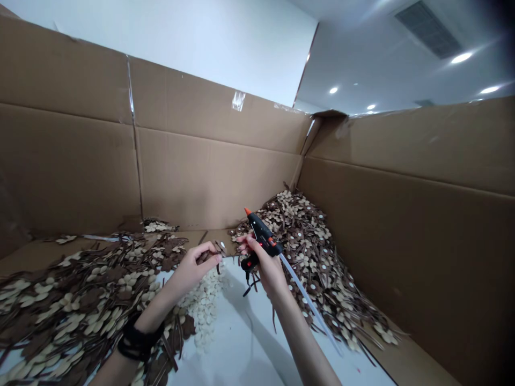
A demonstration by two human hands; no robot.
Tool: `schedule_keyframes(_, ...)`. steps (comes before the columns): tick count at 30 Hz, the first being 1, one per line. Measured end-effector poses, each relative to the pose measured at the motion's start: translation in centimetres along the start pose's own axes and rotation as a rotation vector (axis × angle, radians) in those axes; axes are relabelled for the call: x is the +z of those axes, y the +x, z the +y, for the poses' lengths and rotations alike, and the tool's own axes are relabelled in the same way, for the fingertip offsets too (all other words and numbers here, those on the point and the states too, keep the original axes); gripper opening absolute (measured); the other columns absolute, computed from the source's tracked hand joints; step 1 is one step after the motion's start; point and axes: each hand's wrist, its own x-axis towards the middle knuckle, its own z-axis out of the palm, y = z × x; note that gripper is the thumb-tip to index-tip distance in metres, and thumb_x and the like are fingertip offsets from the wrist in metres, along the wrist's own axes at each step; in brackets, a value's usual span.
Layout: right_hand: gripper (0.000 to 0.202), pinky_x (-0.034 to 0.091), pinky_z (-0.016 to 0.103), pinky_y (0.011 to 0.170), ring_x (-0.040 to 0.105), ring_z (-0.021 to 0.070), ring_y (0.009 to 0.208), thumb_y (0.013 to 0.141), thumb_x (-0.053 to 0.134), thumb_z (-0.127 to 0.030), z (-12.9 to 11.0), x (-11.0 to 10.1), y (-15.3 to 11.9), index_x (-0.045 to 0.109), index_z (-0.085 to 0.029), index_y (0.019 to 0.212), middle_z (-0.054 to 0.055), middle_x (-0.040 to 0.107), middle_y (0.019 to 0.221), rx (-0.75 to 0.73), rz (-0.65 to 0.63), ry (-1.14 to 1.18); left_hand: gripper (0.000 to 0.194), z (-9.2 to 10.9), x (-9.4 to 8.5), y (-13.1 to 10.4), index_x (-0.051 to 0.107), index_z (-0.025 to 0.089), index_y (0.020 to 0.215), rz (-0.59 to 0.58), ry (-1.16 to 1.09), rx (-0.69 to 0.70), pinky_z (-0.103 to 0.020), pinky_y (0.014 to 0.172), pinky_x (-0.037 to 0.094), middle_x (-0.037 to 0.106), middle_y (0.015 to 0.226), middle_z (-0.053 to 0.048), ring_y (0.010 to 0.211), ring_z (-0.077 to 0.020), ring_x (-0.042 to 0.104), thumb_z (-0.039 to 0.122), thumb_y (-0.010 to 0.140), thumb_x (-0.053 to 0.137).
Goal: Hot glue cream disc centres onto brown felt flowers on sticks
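My right hand is wrapped round a black glue gun with an orange tip pointing up and left. A long translucent glue stick sticks out of its back end. My left hand, with a black band on the wrist, pinches a small brown piece bearing a white disc. Below my left hand, many small white discs lie on a white board. The hands are close together but apart.
Brown and cream flower-shaped pieces are heaped at the left. Another big heap of them, some with white dots, rises at the right. Tall cardboard walls stand behind and at the right.
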Motion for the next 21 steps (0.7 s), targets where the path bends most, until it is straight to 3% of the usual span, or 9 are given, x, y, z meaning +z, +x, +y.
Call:
schedule_keyframes(5,0.029,0.046,0.024,0.077,0.058,0.0124,0.075,0.07,0.072,-0.04,0.1,0.9,-0.9,0.066,-0.014,0.081,0.005,0.066,0.083,0.084,-0.102,-0.027,0.025,0.3,-0.2,-0.2,0.059,0.016,0.084,-0.069,-0.071,0.019,-0.025,0.085,0.043,0.064,0.088,-0.004,0.096,-0.0191,0.055,0.04,0.082,0.054)
schedule_keyframes(9,0.03,0.045,0.022,0.073,0.055,0.01,0.068,0.063,0.077,-0.035,-0.2,1.8,-1.6,0.062,-0.015,0.079,0.0,0.061,0.072,0.149,-0.11,0.081,0.026,0.6,0.4,-0.4,0.063,0.015,0.088,-0.139,-0.12,0.035,-0.026,0.093,0.042,0.066,0.1,-0.006,0.103,-0.0196,0.056,0.039,0.083,0.053)
schedule_keyframes(12,0.029,0.044,0.021,0.07,0.053,0.0085,0.066,0.062,0.077,-0.031,-0.8,1.5,-1.8,0.06,-0.016,0.08,-0.001,0.059,0.072,0.164,-0.12,0.113,0.032,0.4,0.2,-0.2,0.063,0.017,0.099,-0.133,-0.064,-0.013,-0.025,0.088,0.043,0.065,0.107,-0.006,0.101,-0.0193,0.056,0.042,0.081,0.054)
schedule_keyframes(14,0.024,0.044,0.02,0.071,0.054,0.0087,0.069,0.066,0.075,-0.03,-1.2,0.7,-2.2,0.06,-0.016,0.079,-0.001,0.06,0.073,0.138,-0.162,0.061,0.035,0.1,-0.9,-0.1,0.062,0.018,0.101,-0.059,0.023,-0.036,-0.023,0.078,0.044,0.064,0.099,-0.004,0.089,-0.0171,0.055,0.045,0.082,0.052)
schedule_keyframes(16,0.021,0.044,0.021,0.069,0.055,0.0093,0.069,0.067,0.073,-0.03,-1.4,-0.4,-2.8,0.062,-0.015,0.077,0.0,0.061,0.073,0.146,-0.259,-0.046,0.037,-0.4,-2.7,0.1,0.06,0.017,0.1,0.085,0.052,-0.011,-0.022,0.066,0.041,0.058,0.077,-0.001,0.07,-0.0135,0.049,0.047,0.085,0.044)
schedule_keyframes(19,0.019,0.045,0.023,0.062,0.056,0.0111,0.061,0.064,0.073,-0.028,-1.7,-2.2,-3.0,0.067,-0.013,0.074,0.001,0.063,0.068,0.278,-0.502,-0.252,0.04,-0.7,-5.9,0.2,0.057,0.016,0.097,0.324,-0.087,0.049,-0.022,0.054,0.033,0.037,0.057,0.004,0.054,-0.0112,0.035,0.047,0.086,0.034)
schedule_keyframes(21,0.019,0.046,0.026,0.058,0.058,0.0142,0.058,0.058,0.077,-0.025,-2.6,-3.4,-1.7,0.068,-0.011,0.067,0.003,0.064,0.063,0.293,-0.499,-0.335,0.038,-0.7,-7.4,0.2,0.054,0.016,0.095,0.4,-0.171,0.043,-0.022,0.051,0.03,0.033,0.055,0.005,0.051,-0.0106,0.031,0.048,0.083,0.036)
